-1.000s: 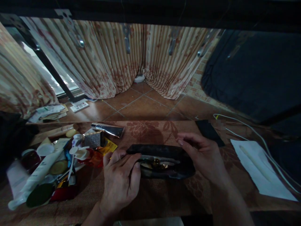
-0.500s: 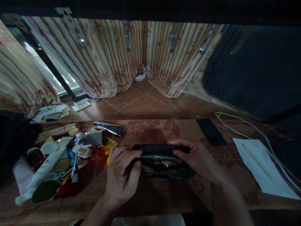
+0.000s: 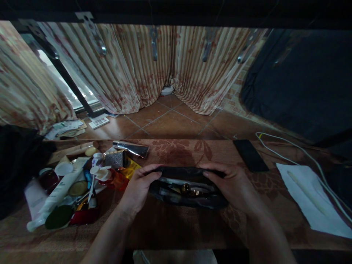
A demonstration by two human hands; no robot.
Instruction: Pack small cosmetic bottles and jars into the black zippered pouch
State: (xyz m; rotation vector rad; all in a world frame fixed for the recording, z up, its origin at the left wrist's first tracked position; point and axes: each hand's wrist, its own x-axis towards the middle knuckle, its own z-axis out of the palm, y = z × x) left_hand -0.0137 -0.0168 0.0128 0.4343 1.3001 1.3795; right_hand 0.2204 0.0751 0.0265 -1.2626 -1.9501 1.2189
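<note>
Far L on the table (image 3: 170,236), a black bundle (image 3: 22,168), can't tell what it is, then a messy heap (image 3: 77,188) w/ a white tube (image 3: 60,190), a green disc (image 3: 59,217) & a red item (image 3: 84,217) on the near side. An orange-red pump bottle (image 3: 118,179) & yellow packet (image 3: 131,169) sit up by my L hand (image 3: 141,187). That's the tight spot IMO: if I swing that hand or forearm out L, I could knock the bottle, & w/ so much overlapping, the heap might slide. Silver tube (image 3: 133,149) at its back could prob roll if nudged.

L thumb & forefinger pinch the far rim of a black pouch (image 3: 189,202) nr its L end; my other L fingers are mostly hidden, can't tell how they sit. Pouch is mid-table, right in front of me, mouth gaping up, w/ a gold round thing (image 3: 185,189) inside. No fingers on the near rim, so tipping it my way could spill the contents. R hand (image 3: 235,187) pinches the same rim further R, thumb this side, forefinger over the back. If either pinch slips, rim could sag.

Further R, a black phone-like slab (image 3: 250,156) lies apart, then a white cable (image 3: 299,147) loops by a paper sheet (image 3: 316,212) w/ a pale stick (image 3: 306,192) on it; snag the cable w/ my R arm & paper + stick might get dragged
</note>
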